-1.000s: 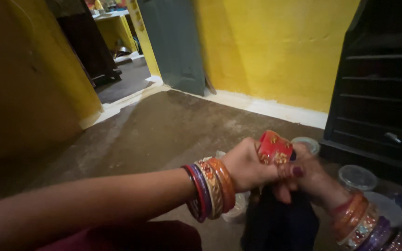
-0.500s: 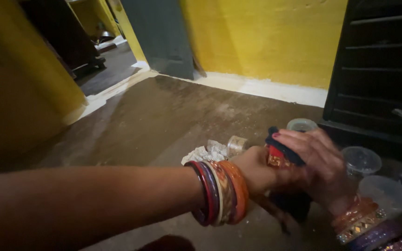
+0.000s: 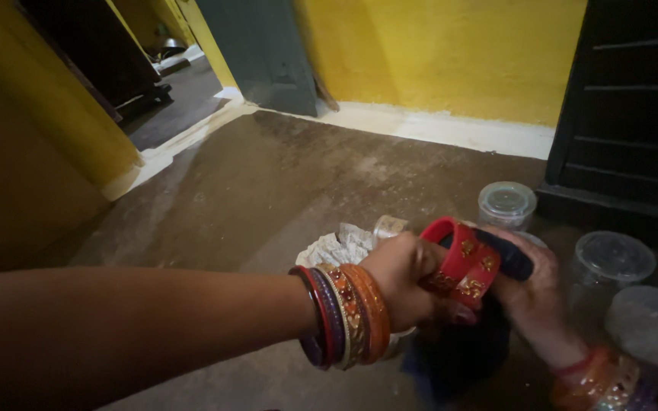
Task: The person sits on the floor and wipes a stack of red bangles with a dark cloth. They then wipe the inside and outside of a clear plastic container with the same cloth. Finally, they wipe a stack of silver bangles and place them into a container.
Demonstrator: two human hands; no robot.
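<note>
Two red bangles [image 3: 462, 266] clamped between left hand [image 3: 401, 278] and right hand [image 3: 531, 293], over dark cloth [image 3: 458, 358].

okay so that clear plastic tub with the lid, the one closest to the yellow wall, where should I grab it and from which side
Take the clear lidded tub by its round side wall just under the lid, coming from above and the left, over the bare floor. It stands upright, with the dark cabinet close on its right. Both hands are busy: the left hand and right hand hold red bangles.
</note>
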